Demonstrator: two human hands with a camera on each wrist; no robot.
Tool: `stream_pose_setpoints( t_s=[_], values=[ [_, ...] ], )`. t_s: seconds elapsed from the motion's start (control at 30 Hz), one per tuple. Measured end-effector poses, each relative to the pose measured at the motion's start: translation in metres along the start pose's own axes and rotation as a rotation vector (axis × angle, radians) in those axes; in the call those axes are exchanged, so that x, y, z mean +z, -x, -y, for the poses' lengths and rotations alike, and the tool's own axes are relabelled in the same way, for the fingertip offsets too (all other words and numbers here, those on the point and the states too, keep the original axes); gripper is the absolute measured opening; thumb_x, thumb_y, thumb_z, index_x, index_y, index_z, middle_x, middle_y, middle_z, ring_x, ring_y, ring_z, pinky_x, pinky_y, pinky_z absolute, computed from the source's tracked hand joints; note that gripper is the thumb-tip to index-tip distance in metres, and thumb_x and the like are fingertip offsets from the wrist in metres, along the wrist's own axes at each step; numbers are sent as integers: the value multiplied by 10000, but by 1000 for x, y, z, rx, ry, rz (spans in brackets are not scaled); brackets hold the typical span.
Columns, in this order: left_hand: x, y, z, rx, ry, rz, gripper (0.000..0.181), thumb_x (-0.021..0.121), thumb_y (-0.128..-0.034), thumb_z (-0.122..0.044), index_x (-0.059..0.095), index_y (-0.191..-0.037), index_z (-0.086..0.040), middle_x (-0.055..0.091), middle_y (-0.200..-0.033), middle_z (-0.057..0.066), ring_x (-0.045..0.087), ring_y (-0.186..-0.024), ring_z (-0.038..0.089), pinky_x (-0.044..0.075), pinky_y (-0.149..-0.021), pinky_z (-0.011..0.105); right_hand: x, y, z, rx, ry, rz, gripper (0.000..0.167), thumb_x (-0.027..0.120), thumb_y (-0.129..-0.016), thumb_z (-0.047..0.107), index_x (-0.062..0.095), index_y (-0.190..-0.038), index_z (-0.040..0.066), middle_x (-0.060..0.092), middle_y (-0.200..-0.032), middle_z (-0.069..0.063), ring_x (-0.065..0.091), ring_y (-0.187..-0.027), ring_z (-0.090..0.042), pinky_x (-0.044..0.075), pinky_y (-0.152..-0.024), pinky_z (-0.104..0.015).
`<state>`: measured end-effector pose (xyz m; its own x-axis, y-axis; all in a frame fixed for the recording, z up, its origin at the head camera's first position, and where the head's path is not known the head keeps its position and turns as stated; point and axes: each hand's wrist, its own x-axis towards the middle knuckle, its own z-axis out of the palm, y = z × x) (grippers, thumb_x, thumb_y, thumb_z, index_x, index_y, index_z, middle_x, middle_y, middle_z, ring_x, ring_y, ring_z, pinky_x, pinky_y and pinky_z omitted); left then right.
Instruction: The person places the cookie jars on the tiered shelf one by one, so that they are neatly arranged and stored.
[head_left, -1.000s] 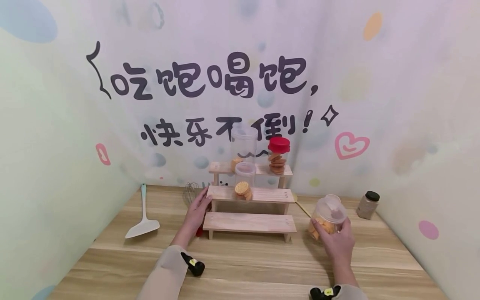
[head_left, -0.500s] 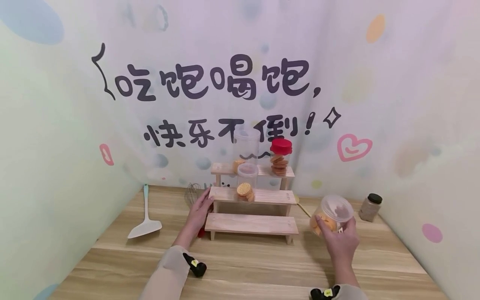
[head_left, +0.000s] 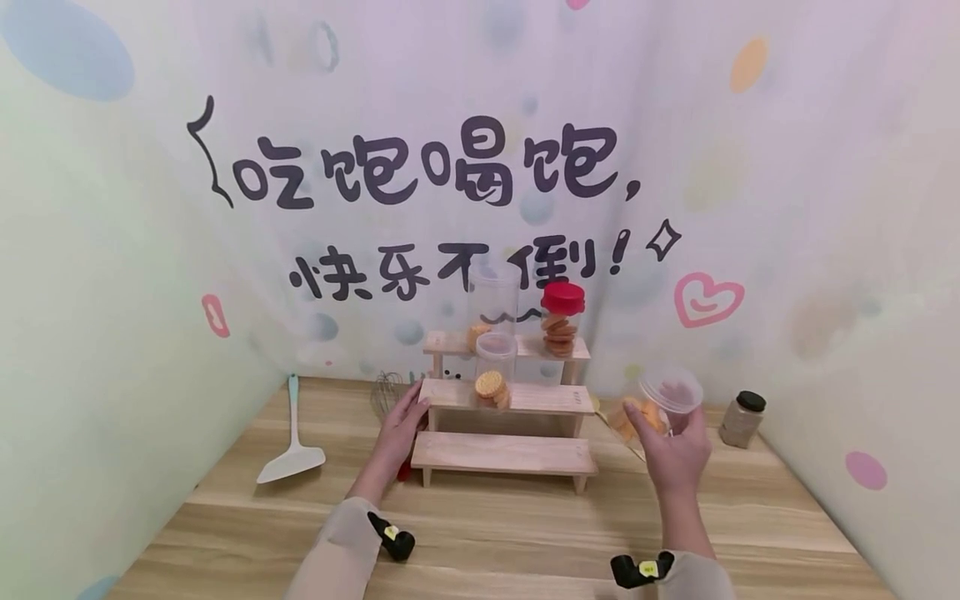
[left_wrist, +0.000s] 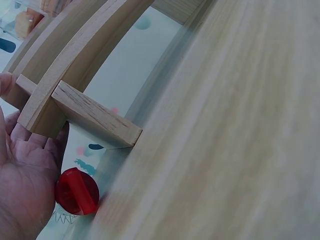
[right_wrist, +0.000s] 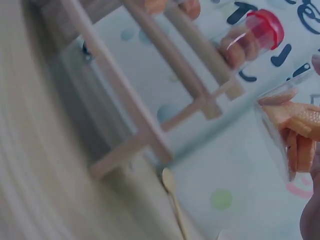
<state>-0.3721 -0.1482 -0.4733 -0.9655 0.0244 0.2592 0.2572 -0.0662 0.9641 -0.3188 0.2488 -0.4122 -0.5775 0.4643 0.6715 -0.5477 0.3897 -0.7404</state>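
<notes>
My left hand [head_left: 396, 437] grips the left end of a three-step wooden display stand [head_left: 506, 454]; in the left wrist view the thumb lies against one board and the fingers [left_wrist: 37, 142] reach behind another. On the right, my right hand [head_left: 678, 450] holds a clear plastic jar [head_left: 670, 392] of orange biscuit pieces, raised off the table and tilted. The right wrist view shows the biscuits [right_wrist: 295, 122] inside it, the hand partly cut off. A clear jar of round biscuits [head_left: 492, 375] stands on the middle step. On the top step are a taller clear jar [head_left: 493, 304] and a red-lidded biscuit jar [head_left: 561, 321].
A white spatula [head_left: 292, 458] lies at the left. A whisk [head_left: 386, 393] with a red handle end [left_wrist: 77, 191] lies behind my left hand. Right of the stand is a thin wooden spoon [right_wrist: 170, 185]. A black-lidded jar [head_left: 742, 421] stands at the far right by the wall.
My right hand has lifted the jar of biscuit pieces and tipped it further over. The left hand keeps its place on the stand. The view has shifted slightly.
</notes>
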Motion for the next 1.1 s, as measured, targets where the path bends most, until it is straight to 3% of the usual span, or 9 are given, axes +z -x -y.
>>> stream_pose_setpoints(
  t_s=[0.2, 0.3, 0.53, 0.8, 0.93, 1.1],
  values=[
    [-4, 3, -5, -21, -9, -1, 599, 519, -1066, -314, 299, -1592, -129, 262, -1634, 100, 324, -1464, 298, 315, -1170, 486, 27, -2, 22, 199, -162, 109, 743, 884, -784, 134, 496, -1415, 70, 575, -1382, -121, 521, -1335, -232, 419, -1107, -292],
    [-4, 3, -6, -27, -7, 4, 589, 505, -1074, -281, 285, -1593, -112, 249, -1637, 110, 311, -1469, 301, 311, -1172, 486, 43, 0, 24, 214, -221, 119, 750, 884, -784, 130, 485, -1415, 56, 560, -1401, -130, 485, -1367, -291, 394, -1135, -345],
    [-1, 2, -2, 0, 6, -2, 619, 531, -1060, -323, 297, -1591, -110, 270, -1634, 97, 327, -1464, 293, 314, -1170, 480, 72, 9, 26, 252, -266, 111, 792, 892, -784, 239, 464, -1427, 63, 543, -1425, -97, 468, -1380, -242, 353, -1165, -369],
    [0, 0, 0, 2, -3, -4, 648, 553, -1043, -369, 311, -1588, -113, 278, -1631, 102, 347, -1452, 310, 330, -1159, 501, 85, 23, 20, 236, -168, 237, 851, 891, -784, 244, 437, -1501, 182, 522, -1477, -54, 428, -1406, -189, 358, -1161, -422],
    [1, 0, 0, 4, -2, -15, 643, 558, -1040, -375, 323, -1585, -128, 287, -1628, 100, 359, -1447, 303, 340, -1156, 490, 83, 27, 33, 213, -192, 261, 848, 856, -825, 175, 394, -1534, 115, 504, -1496, -110, 439, -1400, -237, 385, -1136, -452],
    [0, 0, 1, -12, -2, -11, 650, 560, -1034, -400, 319, -1588, -160, 289, -1630, 70, 357, -1452, 273, 341, -1161, 466, 80, 29, 45, 131, -224, 263, 792, 805, -864, 87, 375, -1524, 17, 536, -1447, -188, 494, -1345, -300, 427, -1087, -488]
  ],
)
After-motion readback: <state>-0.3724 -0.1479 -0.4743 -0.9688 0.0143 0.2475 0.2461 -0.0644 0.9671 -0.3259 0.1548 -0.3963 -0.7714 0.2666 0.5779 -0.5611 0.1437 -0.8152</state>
